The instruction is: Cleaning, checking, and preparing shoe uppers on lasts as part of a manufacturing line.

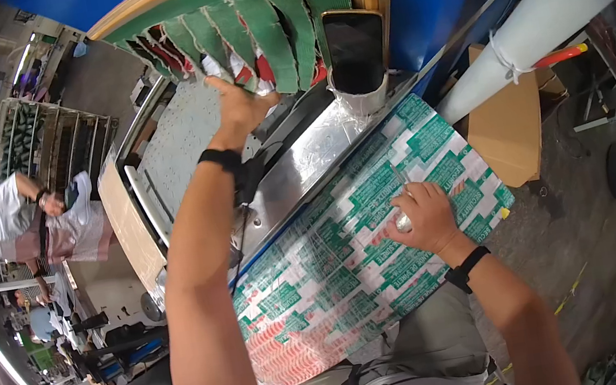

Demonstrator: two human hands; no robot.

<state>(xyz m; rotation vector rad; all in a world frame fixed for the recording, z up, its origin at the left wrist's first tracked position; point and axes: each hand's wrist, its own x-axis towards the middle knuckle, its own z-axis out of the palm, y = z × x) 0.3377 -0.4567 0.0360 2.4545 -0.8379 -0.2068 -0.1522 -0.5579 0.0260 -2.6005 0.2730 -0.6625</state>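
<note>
My left hand reaches forward to the lower edge of a green strip curtain with frayed slits. Its thumb points up beside the strips, and the other fingers are largely hidden, so what they touch does not show. Red and white material peeks through the slits. Over a board covered in a green, white and red printed pattern under clear film, my right hand is closed. A small shiny object shows under its fingers, too little of it to name.
A phone stands in a holder beside the curtain. Behind the board runs a shiny metal ledge. At right are a thick pale tube and a cardboard box. Another person works at far left.
</note>
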